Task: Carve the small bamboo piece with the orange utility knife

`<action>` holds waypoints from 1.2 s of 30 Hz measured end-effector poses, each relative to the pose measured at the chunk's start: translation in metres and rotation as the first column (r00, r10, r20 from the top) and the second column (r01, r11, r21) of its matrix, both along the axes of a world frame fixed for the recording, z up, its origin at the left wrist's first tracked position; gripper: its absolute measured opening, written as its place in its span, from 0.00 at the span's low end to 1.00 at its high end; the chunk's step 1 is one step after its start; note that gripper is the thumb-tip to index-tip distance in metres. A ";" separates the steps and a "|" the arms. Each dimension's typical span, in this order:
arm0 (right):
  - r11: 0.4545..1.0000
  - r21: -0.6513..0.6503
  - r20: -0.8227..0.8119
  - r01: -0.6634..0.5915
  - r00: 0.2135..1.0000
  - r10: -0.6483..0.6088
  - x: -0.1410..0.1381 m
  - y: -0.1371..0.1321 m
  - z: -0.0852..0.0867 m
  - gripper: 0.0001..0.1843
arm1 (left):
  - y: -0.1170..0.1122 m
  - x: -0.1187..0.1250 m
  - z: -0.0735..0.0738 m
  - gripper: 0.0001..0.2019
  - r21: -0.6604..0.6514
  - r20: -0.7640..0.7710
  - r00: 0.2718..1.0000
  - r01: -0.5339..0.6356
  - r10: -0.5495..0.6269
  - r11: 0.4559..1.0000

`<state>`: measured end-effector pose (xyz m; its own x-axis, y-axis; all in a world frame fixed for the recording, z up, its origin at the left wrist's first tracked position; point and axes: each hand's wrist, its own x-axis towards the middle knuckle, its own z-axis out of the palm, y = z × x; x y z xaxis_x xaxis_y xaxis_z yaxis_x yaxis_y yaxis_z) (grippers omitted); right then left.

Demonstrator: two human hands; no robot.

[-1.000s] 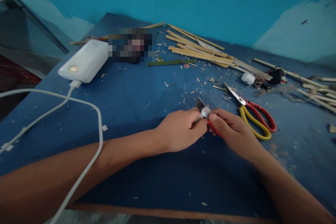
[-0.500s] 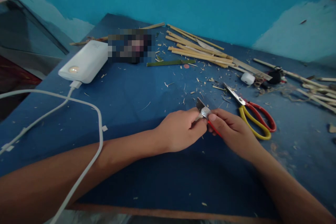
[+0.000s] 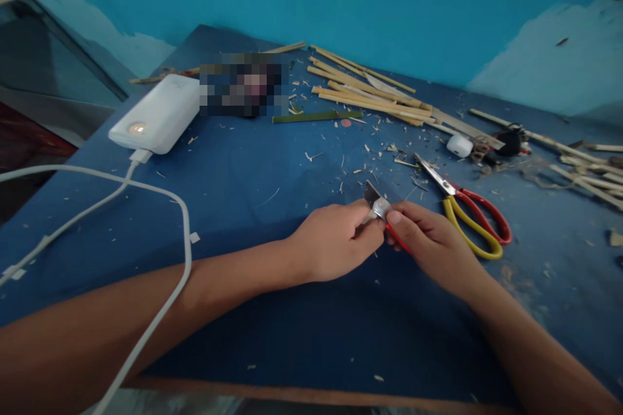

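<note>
Now, just above the blue table [image 3: 243, 175] and near the scissors [image 3: 453, 190], there's the small cutter [image 3: 381, 207] with its dark blade angled up, the right hand [image 3: 433, 240] pinching it between thumb and curled fingers where metal meets red handle, the left hand [image 3: 335, 243] bent closed against its metal end, anything tucked inside that fist hidden. It looks light and stiff, no fragile piece, though the bare metal could be slick and the edge probably sharp, so the red handle seems the place to hold, fingertips well clear of the blade!
</note>
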<state>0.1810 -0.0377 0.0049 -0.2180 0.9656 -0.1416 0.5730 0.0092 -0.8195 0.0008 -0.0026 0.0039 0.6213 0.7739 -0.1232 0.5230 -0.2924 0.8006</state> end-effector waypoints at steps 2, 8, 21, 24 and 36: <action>1.000 -0.004 0.000 0.002 1.000 -0.002 0.000 0.000 0.000 0.17 | 0.000 -0.001 0.000 0.17 -0.006 0.006 1.000 0.006 -0.006 1.000; 1.000 -0.005 0.012 0.004 1.000 -0.004 0.000 0.000 0.001 0.17 | 0.000 0.000 -0.001 0.16 -0.020 0.019 1.000 0.007 -0.007 1.000; 1.000 -0.007 0.007 0.005 1.000 -0.005 0.000 0.000 0.000 0.17 | 0.000 -0.001 -0.003 0.15 -0.013 0.015 1.000 0.002 -0.001 1.000; 1.000 -0.009 -0.001 0.002 1.000 -0.002 0.000 0.000 -0.001 0.17 | 0.000 -0.001 -0.003 0.15 -0.020 0.018 1.000 0.010 -0.009 1.000; 1.000 -0.003 0.013 0.003 1.000 -0.003 -0.001 0.000 0.000 0.17 | 0.001 -0.001 -0.003 0.15 -0.018 0.031 0.999 0.010 -0.009 1.000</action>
<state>0.1804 -0.0377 0.0050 -0.2131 0.9658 -0.1476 0.5839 0.0048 -0.8118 0.0001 -0.0018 0.0007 0.6324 0.7656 -0.1183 0.4955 -0.2824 0.8214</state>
